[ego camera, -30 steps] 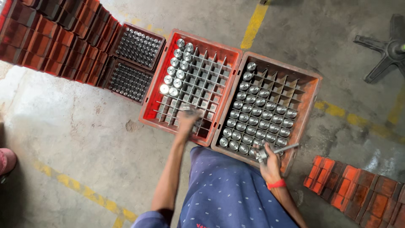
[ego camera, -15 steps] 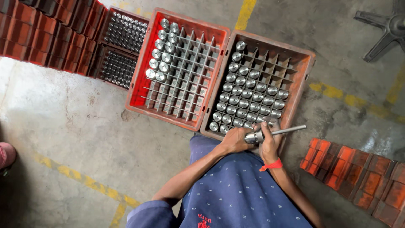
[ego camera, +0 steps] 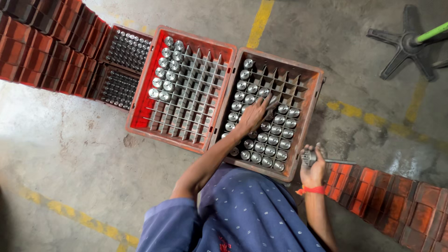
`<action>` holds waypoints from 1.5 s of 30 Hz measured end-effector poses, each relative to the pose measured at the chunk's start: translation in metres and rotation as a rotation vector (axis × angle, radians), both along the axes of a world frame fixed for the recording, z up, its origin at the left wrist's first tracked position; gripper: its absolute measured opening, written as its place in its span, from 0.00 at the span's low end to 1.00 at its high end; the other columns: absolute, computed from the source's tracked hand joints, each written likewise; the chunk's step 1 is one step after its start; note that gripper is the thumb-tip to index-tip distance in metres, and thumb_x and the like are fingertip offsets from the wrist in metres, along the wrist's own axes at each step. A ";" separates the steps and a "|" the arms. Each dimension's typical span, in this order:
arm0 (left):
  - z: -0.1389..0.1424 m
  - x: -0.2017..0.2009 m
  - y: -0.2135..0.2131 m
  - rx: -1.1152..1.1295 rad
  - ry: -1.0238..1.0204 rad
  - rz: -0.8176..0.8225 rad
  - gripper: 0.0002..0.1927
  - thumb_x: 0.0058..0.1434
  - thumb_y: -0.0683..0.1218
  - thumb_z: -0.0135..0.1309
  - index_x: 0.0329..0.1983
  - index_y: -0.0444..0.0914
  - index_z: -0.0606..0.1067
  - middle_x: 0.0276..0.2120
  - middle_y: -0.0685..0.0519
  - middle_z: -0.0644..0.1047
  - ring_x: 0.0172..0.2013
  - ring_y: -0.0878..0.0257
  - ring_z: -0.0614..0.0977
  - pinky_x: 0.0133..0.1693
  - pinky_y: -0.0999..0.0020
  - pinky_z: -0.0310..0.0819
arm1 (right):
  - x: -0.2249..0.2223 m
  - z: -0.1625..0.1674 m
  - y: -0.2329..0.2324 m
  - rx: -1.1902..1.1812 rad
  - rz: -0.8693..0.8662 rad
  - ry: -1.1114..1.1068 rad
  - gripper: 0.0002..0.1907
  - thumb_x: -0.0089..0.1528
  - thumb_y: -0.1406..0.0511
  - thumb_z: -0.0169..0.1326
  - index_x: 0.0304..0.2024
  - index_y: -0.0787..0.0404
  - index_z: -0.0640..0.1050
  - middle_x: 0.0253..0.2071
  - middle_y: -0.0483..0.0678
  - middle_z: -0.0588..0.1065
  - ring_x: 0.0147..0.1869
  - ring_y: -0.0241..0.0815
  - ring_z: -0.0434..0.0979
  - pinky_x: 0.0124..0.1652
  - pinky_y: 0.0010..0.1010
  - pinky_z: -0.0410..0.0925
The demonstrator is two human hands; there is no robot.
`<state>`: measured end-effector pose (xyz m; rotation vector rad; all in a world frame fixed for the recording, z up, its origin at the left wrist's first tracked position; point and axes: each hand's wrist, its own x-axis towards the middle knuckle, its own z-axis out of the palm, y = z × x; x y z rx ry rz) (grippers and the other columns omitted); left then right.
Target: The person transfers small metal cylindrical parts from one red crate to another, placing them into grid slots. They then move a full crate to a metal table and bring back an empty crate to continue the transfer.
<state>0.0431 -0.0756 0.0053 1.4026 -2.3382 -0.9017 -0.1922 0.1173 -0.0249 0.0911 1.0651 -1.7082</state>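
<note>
Fingers of left hand [ego camera: 253,115] pinching a metal cylinder [ego camera: 270,105] in brown crate [ego camera: 305,74], right hand [ego camera: 311,169] gripping rod [ego camera: 333,161]

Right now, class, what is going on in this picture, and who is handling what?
A person bends over two divided crates on a concrete floor. The left hand reaches into the brown crate, resting on the metal cylinders standing in its cells. The right hand holds a metal rod tool off to the side, above a row of red crates. The red crate beside it is mostly empty, with a few cylinders in one corner.
</note>
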 end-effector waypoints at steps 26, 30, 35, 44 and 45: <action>-0.014 0.334 -0.021 -0.365 -0.507 0.522 0.23 0.54 0.49 0.68 0.50 0.37 0.76 0.63 0.40 0.68 0.66 0.45 0.65 0.59 0.48 0.65 | 0.086 -0.011 0.002 0.037 0.486 -0.132 0.19 0.78 0.54 0.42 0.43 0.61 0.73 0.44 0.52 0.77 0.54 0.53 0.79 0.54 0.48 0.75; -0.002 0.342 -0.010 -0.437 -0.112 0.588 0.24 0.54 0.53 0.70 0.49 0.37 0.77 0.55 0.41 0.70 0.61 0.45 0.68 0.60 0.47 0.65 | 0.097 -0.004 0.004 0.177 0.472 0.007 0.15 0.75 0.56 0.42 0.45 0.58 0.73 0.43 0.50 0.76 0.55 0.53 0.79 0.55 0.49 0.73; 0.017 0.323 0.033 0.236 1.127 0.831 0.22 0.55 0.48 0.66 0.53 0.39 0.79 0.48 0.49 0.79 0.49 0.57 0.79 0.55 0.59 0.72 | 0.110 0.001 0.011 0.232 0.454 0.019 0.16 0.77 0.56 0.43 0.47 0.62 0.73 0.43 0.51 0.77 0.56 0.50 0.78 0.57 0.43 0.69; 0.001 0.119 0.133 0.390 0.533 0.404 0.22 0.51 0.51 0.65 0.46 0.36 0.78 0.30 0.47 0.82 0.31 0.52 0.84 0.36 0.55 0.79 | 0.149 0.040 -0.028 0.034 0.495 0.183 0.12 0.73 0.61 0.48 0.47 0.65 0.73 0.42 0.52 0.79 0.54 0.47 0.80 0.60 0.39 0.67; 0.009 0.107 0.146 0.351 0.437 0.344 0.24 0.50 0.50 0.65 0.49 0.37 0.79 0.31 0.45 0.82 0.33 0.49 0.84 0.37 0.53 0.79 | 0.149 0.047 -0.031 0.011 0.474 0.175 0.11 0.73 0.61 0.48 0.48 0.64 0.74 0.41 0.51 0.78 0.53 0.46 0.80 0.60 0.39 0.69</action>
